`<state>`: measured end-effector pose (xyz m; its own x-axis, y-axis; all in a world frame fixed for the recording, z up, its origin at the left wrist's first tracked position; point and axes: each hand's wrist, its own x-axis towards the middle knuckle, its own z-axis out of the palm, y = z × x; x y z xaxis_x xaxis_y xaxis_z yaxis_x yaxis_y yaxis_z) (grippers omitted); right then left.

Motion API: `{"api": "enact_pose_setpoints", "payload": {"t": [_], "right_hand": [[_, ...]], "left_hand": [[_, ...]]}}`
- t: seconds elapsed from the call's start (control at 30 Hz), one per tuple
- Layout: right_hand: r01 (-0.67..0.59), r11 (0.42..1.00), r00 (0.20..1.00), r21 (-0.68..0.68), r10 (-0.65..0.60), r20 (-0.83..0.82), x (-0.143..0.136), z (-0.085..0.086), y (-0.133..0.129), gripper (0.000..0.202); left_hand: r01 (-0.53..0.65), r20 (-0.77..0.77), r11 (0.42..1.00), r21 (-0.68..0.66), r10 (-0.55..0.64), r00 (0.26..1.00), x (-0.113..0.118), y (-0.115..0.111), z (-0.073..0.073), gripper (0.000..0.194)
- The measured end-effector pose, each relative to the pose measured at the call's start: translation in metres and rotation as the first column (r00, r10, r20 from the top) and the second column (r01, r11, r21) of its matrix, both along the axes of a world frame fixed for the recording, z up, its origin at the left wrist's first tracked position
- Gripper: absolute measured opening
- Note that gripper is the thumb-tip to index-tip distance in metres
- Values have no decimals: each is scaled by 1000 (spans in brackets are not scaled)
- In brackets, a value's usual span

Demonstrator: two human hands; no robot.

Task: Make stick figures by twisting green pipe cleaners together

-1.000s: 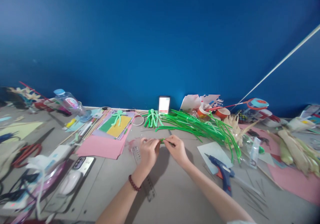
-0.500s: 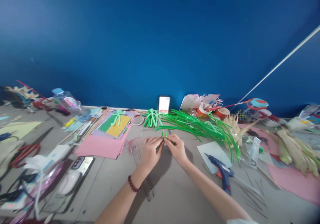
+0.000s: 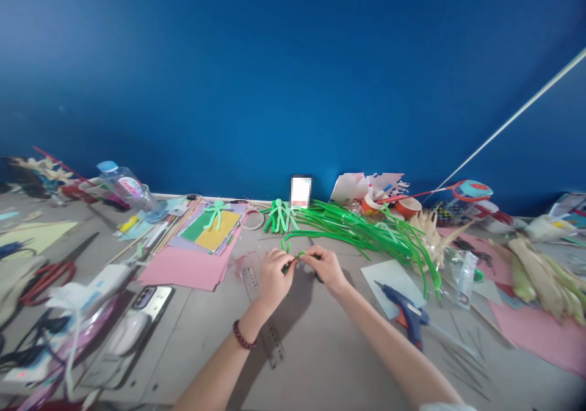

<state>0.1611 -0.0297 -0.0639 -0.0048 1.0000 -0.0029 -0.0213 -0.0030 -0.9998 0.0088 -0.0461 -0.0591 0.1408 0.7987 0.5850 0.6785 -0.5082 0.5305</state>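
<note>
Upright tips shifted leftward since the earlier frame, the thin, fuzzy green pipe-cleaner piece (image 3: 301,254) sits at the frame's centre, pinched between the bare left hand (image 3: 275,276) and bare right hand (image 3: 328,267), where a close, light hold should steady any bending.

The left hand (image 3: 276,275) and right hand (image 3: 328,269) pinch close together.
</note>
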Motion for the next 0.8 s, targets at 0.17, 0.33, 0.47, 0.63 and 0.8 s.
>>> {"api": "enact_pose_setpoints", "payload": {"t": [0.17, 0.33, 0.47, 0.63, 0.8], "right_hand": [[-2, 968, 976, -252, -53, -212, -10, -4, -6, 28], [-95, 932, 917, -349, -54, -395, -15, 0, -11, 33], [-117, 936, 921, -332, -23, -388, -15, 3, -13, 35], [-51, 946, 938, -320, -64, -339, -16, 2, -13, 38], [-22, 956, 942, -293, -78, -327, -13, -1, -9, 38]], "left_hand": [[-69, -183, 991, 117, 89, 979, 2, -5, 1, 15], [-78, -328, 954, 290, 175, 928, 2, -7, -3, 14], [-72, -345, 964, 257, 161, 925, 2, -8, -3, 17], [-76, -368, 977, 197, 146, 919, 4, -9, -2, 19], [-17, -348, 970, 244, 104, 932, 5, -13, -3, 24]]}}
